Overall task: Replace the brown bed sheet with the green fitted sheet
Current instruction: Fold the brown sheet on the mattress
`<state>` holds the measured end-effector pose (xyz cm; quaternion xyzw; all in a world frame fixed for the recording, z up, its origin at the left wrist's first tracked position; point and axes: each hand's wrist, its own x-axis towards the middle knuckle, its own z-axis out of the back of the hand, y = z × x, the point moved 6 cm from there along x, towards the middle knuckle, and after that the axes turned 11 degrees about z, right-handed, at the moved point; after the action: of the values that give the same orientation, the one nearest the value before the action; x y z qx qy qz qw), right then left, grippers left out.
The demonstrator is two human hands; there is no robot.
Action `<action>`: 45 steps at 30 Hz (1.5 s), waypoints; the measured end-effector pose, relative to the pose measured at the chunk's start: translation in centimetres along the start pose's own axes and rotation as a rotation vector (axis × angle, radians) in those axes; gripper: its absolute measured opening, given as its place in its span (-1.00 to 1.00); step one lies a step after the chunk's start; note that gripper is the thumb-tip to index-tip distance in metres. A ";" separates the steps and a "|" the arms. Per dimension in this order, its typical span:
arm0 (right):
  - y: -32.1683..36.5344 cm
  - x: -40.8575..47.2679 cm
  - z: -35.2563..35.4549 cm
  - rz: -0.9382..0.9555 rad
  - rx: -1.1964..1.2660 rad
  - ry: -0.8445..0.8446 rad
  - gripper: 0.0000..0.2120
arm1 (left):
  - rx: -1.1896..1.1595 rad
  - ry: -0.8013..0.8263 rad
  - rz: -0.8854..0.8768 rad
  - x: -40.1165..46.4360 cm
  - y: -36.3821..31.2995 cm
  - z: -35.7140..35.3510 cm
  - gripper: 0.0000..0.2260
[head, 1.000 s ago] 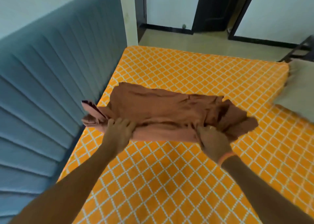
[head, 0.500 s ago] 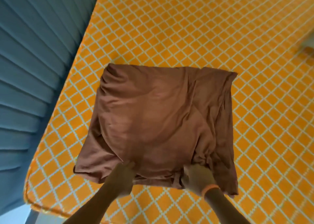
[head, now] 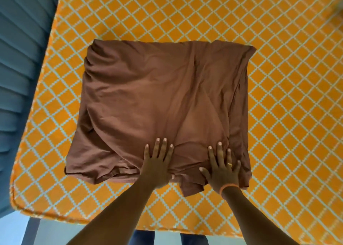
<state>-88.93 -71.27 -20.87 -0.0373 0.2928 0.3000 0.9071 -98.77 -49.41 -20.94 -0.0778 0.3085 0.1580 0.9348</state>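
Observation:
The brown bed sheet [head: 159,99] lies folded into a rough square on the bare orange mattress [head: 289,114] with its white diamond pattern. My left hand [head: 157,161] lies flat, fingers straight, on the sheet's near edge. My right hand [head: 221,165], with a ring and an orange wristband, presses flat beside it on the near right part of the sheet. A loose flap of brown cloth hangs out between my wrists. No green fitted sheet is in view.
A blue padded headboard [head: 20,62] runs along the mattress's left side. The mattress's near edge [head: 115,224] is just below my forearms, with pale floor beyond it. A blurred pale thing shows at the top right corner.
The sheet was bunched and gripped in both hands a second ago. It now lies folded flat, and both hands have let go and spread their fingers on it.

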 end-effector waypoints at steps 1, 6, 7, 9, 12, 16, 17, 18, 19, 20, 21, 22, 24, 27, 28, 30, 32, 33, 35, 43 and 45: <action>-0.7 -0.9 -0.8 -0.016 -0.006 0.024 -0.17 | 0.008 0.019 0.007 -0.6 -0.5 -0.7 -0.09; -0.2 -0.4 0.9 -0.015 0.043 -0.029 -0.31 | -0.008 0.019 0.088 -1.0 -2.1 0.3 -0.34; -0.1 -0.2 1.9 -0.035 0.115 -0.106 -0.41 | -0.012 -0.003 0.103 -0.7 -2.1 0.9 -0.40; -0.4 -0.4 3.6 -0.096 0.207 -0.259 -0.64 | -0.031 -0.039 0.148 -0.2 -2.0 2.7 -0.54; -1.6 -0.8 4.1 -0.096 0.267 -0.323 -0.83 | -0.030 -0.056 0.158 0.6 -2.2 4.1 -0.61; -3.1 -2.2 4.7 -0.060 0.400 -0.452 -0.91 | -0.021 -0.100 0.144 0.9 -2.2 4.3 -0.65; -3.7 -2.8 4.5 -0.070 0.417 -0.467 -0.88 | -0.008 -0.147 0.113 0.7 -2.2 4.0 -0.68; -4.4 -3.4 4.3 -0.088 0.413 -0.472 -0.88 | -0.003 -0.200 0.063 0.4 -2.5 3.6 -0.72; -5.2 -4.1 3.7 -0.114 0.387 -0.469 -0.89 | -0.009 -0.239 -0.003 0.0 -3.0 3.2 -0.75; -5.8 -4.6 2.9 -0.153 0.356 -0.432 -0.89 | -0.020 -0.271 -0.070 -0.4 -3.5 2.9 -0.76; -6.3 -4.8 2.1 -0.193 0.326 -0.363 -0.90 | -0.028 -0.289 -0.127 -0.8 -4.1 2.7 -0.76; -6.5 -4.7 1.6 -0.240 0.292 -0.252 -0.91 | -0.027 -0.299 -0.173 -1.2 -4.5 2.3 -0.75; -6.4 -4.0 1.3 -0.313 0.158 0.011 -0.87 | -0.009 -0.263 -0.219 -1.5 -5.2 1.5 -0.75; -5.6 -3.0 3.5 -0.426 0.044 0.171 -0.74 | -0.015 -0.163 -0.188 -0.9 -5.3 0.8 -0.72; -5.4 -2.7 4.7 -0.465 0.029 0.147 -0.73 | -0.028 -0.136 -0.172 -0.5 -5.2 0.9 -0.72; -4.6 -1.9 6.9 -0.457 -0.042 0.050 -0.73 | -0.109 -0.180 -0.123 0.0 -4.9 1.8 -0.75; -2.2 -0.6 8.3 -0.284 -0.023 -0.109 -0.70 | -0.312 -0.332 0.028 0.0 -3.3 3.5 -0.80; -0.6 0.0 8.6 -0.157 0.027 -0.188 -0.66 | -0.448 -0.418 0.148 -0.2 -2.0 4.2 -0.82; 3.3 1.1 8.3 0.083 0.160 -0.222 -0.60 | -0.732 -0.542 0.461 -1.0 1.6 5.0 -0.84; 15.1 6.4 7.0 0.163 -0.013 0.247 -0.68 | -1.262 -0.337 1.116 -1.2 16.7 3.2 -0.64; 18.9 8.1 8.4 0.233 0.081 0.108 -0.73 | -1.080 -0.232 0.902 -0.2 18.0 3.0 -0.59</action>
<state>-90.05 -49.58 -16.34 0.0176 0.3555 0.3889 0.8497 -103.47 -31.85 -19.24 -0.3776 0.0876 0.6674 0.6359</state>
